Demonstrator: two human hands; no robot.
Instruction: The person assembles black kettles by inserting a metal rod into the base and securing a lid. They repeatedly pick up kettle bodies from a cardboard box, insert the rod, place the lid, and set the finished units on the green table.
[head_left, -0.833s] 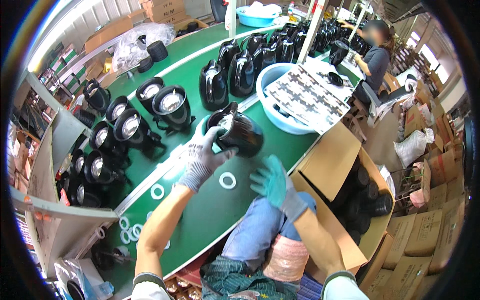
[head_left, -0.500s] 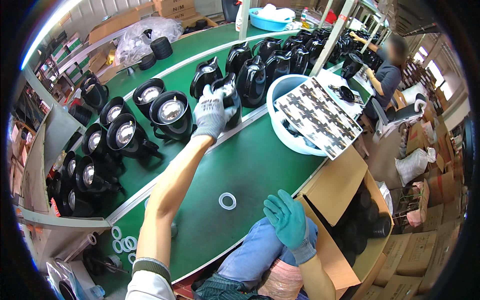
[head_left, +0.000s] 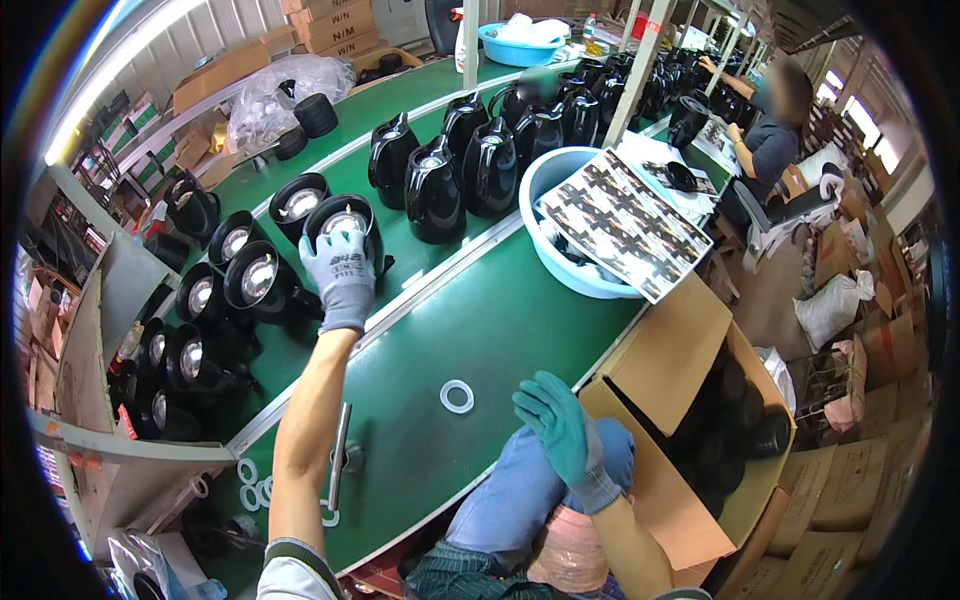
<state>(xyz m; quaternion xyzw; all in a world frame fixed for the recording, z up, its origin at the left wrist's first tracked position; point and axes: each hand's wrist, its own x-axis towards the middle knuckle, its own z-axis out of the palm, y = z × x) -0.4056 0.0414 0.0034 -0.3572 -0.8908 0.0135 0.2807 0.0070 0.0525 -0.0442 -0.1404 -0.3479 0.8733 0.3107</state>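
My left hand (head_left: 342, 275), in a grey glove, is closed over the near rim of a black vacuum jug (head_left: 372, 240). That jug is one of several without lids, each with a shiny silver liner in its wide mouth, such as this jug (head_left: 253, 280). To their right stand several black jugs with spouted tops, the nearest being a glossy jug (head_left: 436, 195). My right hand (head_left: 560, 425), in a green-palmed glove, is open and empty above my knee, fingers stretched. A white ring (head_left: 457, 397) lies on the green bench (head_left: 430, 340) between my hands.
A blue basin (head_left: 535, 225) carries a patterned sheet (head_left: 630, 225). An open carton (head_left: 690, 370) of black round parts stands at right. Beside my left forearm rises a metal rod (head_left: 340, 455), near loose white rings (head_left: 248, 490). A co-worker (head_left: 775, 135) sits at far right.
My left hand has left a spouted jug in the right group and moved left onto an unlidded jug. The spouted jug now stands free. My right hand stays open, nearly in place.
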